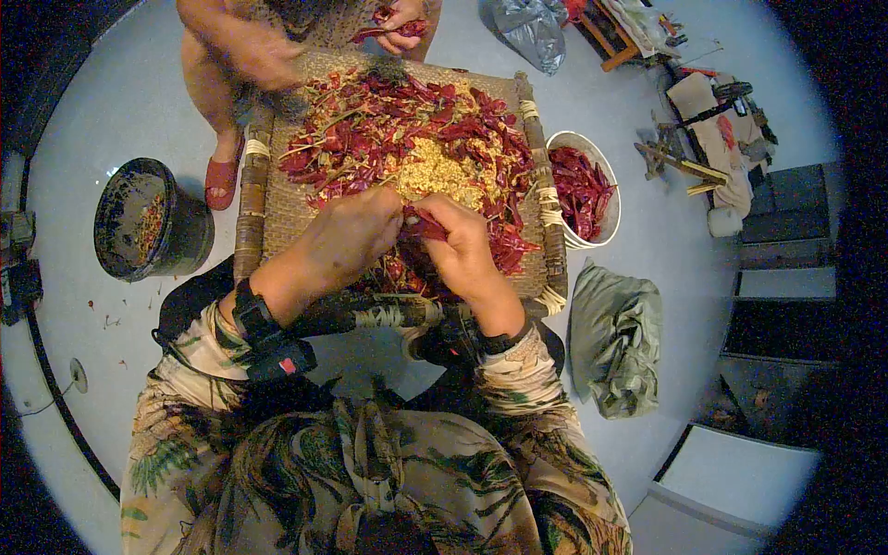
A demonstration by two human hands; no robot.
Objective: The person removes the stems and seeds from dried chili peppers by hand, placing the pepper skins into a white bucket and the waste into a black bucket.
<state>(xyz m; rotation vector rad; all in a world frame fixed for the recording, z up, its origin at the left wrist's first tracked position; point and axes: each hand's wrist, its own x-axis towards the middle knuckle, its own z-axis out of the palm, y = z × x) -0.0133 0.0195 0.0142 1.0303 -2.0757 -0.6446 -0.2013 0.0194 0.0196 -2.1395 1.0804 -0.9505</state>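
Note:
My left hand and my right hand meet over the near half of a woven tray. A dried red chili is pinched between them, its ends partly hidden by my closed fingers. Beneath and beyond my hands lie many dried red chilies, some torn open, with stems among them. A heap of yellow chili seeds fills the middle of the tray.
Across the tray a person's hand holds red chili pieces; their other hand is blurred. A white bucket of chilies stands right, a black bucket left. A green-grey sack and a grey plastic bag lie on the floor.

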